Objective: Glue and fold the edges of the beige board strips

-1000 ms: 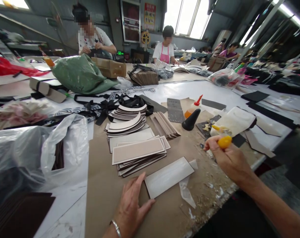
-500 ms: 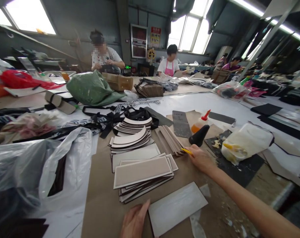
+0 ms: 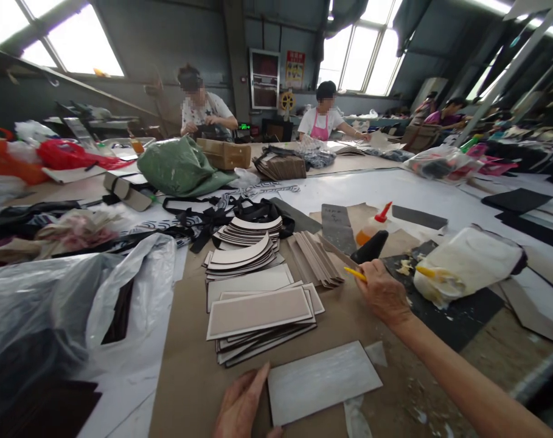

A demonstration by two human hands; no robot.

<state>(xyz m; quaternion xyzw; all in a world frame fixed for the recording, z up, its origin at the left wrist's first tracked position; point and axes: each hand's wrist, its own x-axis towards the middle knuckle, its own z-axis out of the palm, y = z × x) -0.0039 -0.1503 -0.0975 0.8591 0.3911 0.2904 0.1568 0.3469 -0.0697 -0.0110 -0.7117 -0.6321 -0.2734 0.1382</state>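
Observation:
My left hand (image 3: 241,404) lies flat on the brown paper at the bottom edge, fingers stretched, touching the left end of a grey rectangular panel (image 3: 324,380). My right hand (image 3: 382,292) is closed around a thin yellow tool (image 3: 354,274) whose tip points left. It hovers just right of a fanned stack of tan strips (image 3: 315,257) and in front of a black cone-shaped cap (image 3: 370,247). A stack of rectangular panels with pale borders (image 3: 260,316) sits between my hands.
Curved pieces (image 3: 244,240) are piled behind the rectangles. An orange glue bottle (image 3: 372,226) with a red tip and a white sack (image 3: 468,264) stand at the right. A clear plastic bag (image 3: 75,304) fills the left. Other people work at the far side of the table.
The view tilted upward. My right hand swung from the right, near the white sack, toward the tan strips and now holds the yellow tool there. My left hand stays by the grey panel.

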